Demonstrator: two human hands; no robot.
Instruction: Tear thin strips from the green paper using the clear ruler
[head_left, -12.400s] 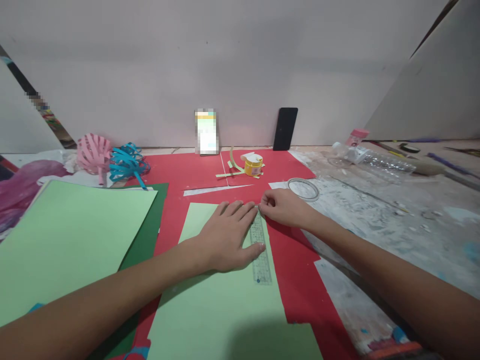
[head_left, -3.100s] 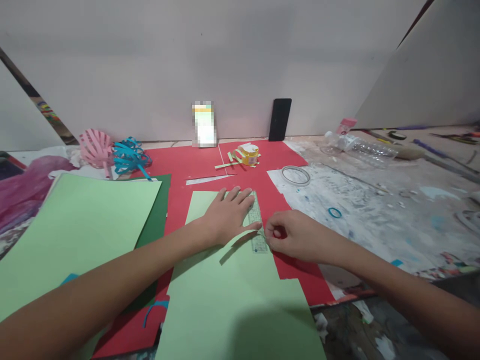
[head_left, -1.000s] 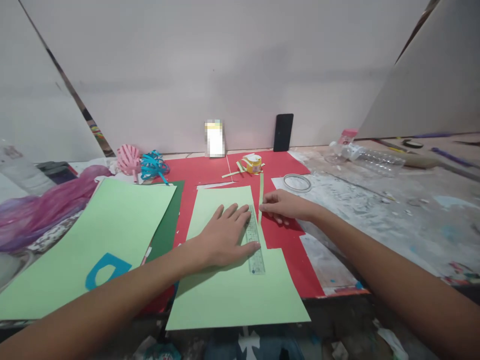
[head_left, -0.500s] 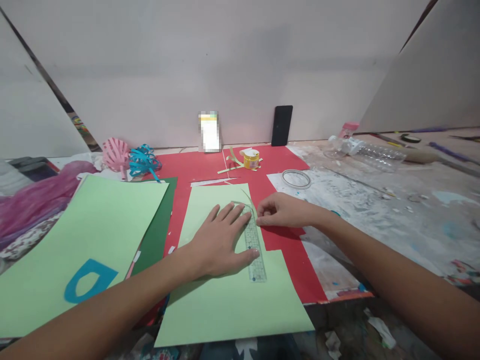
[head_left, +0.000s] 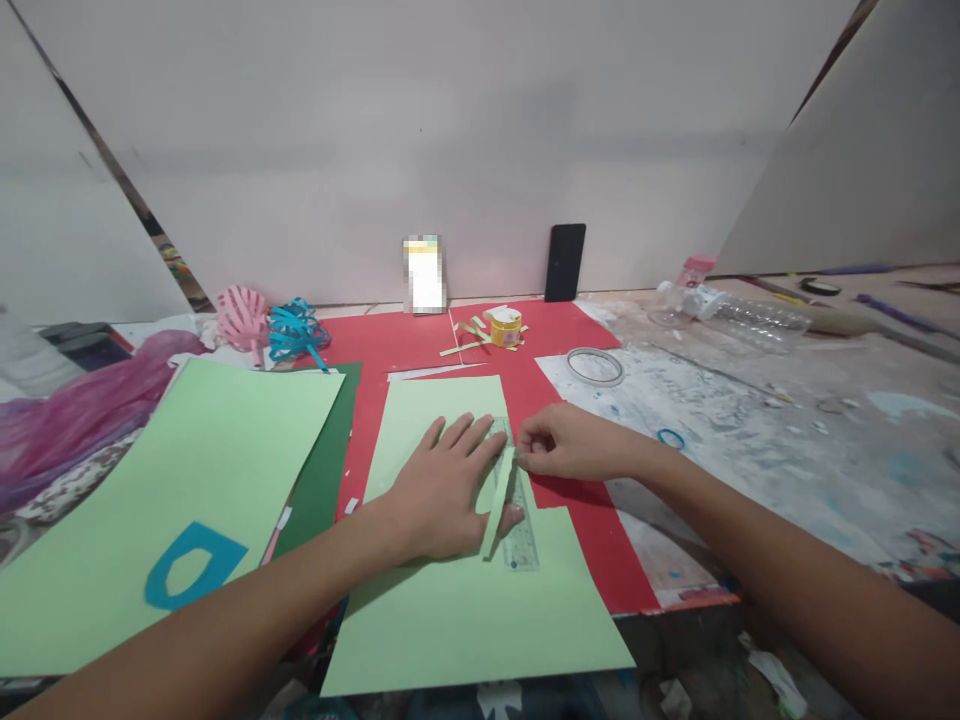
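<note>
My left hand (head_left: 442,490) lies flat with its fingers spread, pressing a clear ruler (head_left: 521,545) onto a light green paper sheet (head_left: 480,630). The sheet's upper right edge runs along the ruler, with a step cut into it lower down. Between the pinched fingers of my right hand (head_left: 562,440) is one end of a narrow light green paper strip (head_left: 500,505). That strip slants down over the ruler and past my left thumb. Red paper (head_left: 555,385) lies beneath the sheet.
More green sheets (head_left: 247,440) with a blue cutout (head_left: 169,590) lie at left. Behind them are pink (head_left: 241,318) and blue (head_left: 292,330) paper-strip balls. A tape roll (head_left: 505,327), phone (head_left: 565,262), ring (head_left: 595,367) and plastic bottle (head_left: 757,315) stand or lie farther back.
The green strip, which earlier curled up near the top of the ruler, now hangs down across it from my right fingers. My left hand stays pressed on the ruler.
</note>
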